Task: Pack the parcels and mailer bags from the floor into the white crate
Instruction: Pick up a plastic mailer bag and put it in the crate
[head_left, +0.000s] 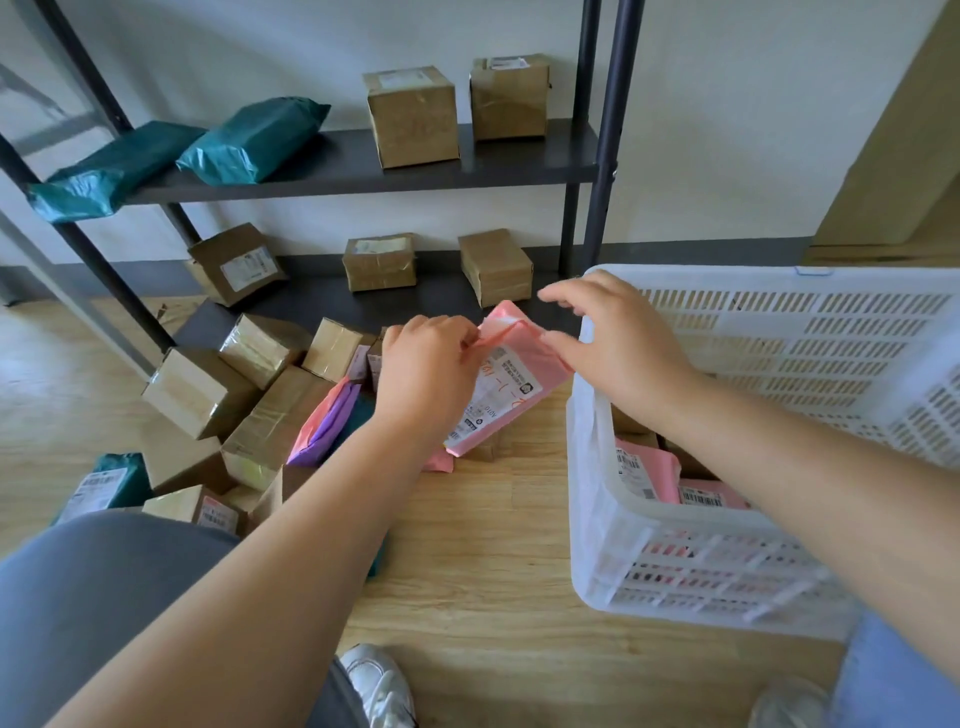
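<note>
Your left hand (426, 364) pinches the pink mailer bag (511, 384) off the floor (493, 571), at the white crate's (779, 312) 9 o'clock. Your right hand (618, 343), splayed open, meets the bag's top corner, likely to steer it in.

Pink mailer bag (511, 374); white crate (779, 332); contents (649, 465) seemingly pink

The single view comes from the person's head, a wide-angle lens tilted forward and down along both forearms. The left hand (426, 364) and right hand (618, 343) sit close, at mid-frame. Dark metal shelving (363, 166) rises beyond them, a white crate (779, 322) stands right of the right hand, and wood floor (493, 571) lies beneath.
</note>
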